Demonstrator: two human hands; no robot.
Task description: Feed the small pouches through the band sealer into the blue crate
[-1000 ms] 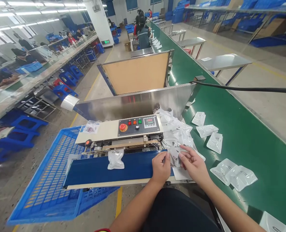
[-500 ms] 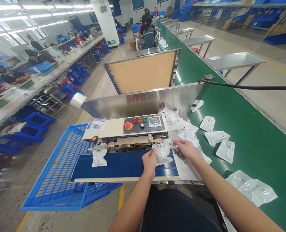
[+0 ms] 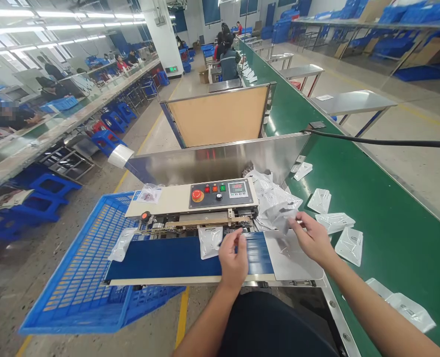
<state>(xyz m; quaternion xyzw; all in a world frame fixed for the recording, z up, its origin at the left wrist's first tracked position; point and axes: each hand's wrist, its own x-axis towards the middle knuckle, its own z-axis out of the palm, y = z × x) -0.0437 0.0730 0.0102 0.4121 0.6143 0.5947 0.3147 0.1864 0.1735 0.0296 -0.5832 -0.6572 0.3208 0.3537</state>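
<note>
A band sealing machine (image 3: 220, 194) with a dark blue belt (image 3: 160, 258) stands in front of me. A clear plastic pouch (image 3: 209, 241) rides on the belt under the sealing head. My left hand (image 3: 234, 262) hovers over the belt just right of that pouch, fingers loosely curled and holding nothing. My right hand (image 3: 311, 239) pinches another clear pouch (image 3: 281, 217) lifted from the pile of pouches (image 3: 270, 198) beside the machine. A further pouch (image 3: 120, 245) hangs off the belt's left end over the blue crate (image 3: 75, 277).
A green conveyor (image 3: 383, 218) runs along my right with several loose pouches (image 3: 348, 244) on it. A black cable (image 3: 383, 142) crosses above it. A steel guard plate (image 3: 212, 158) and a brown board (image 3: 220, 115) stand behind the machine. People work farther down the line.
The pouch my hands fed in has travelled left along the belt. My left hand let go of it. My right hand moved right and took a new pouch from the pile.
</note>
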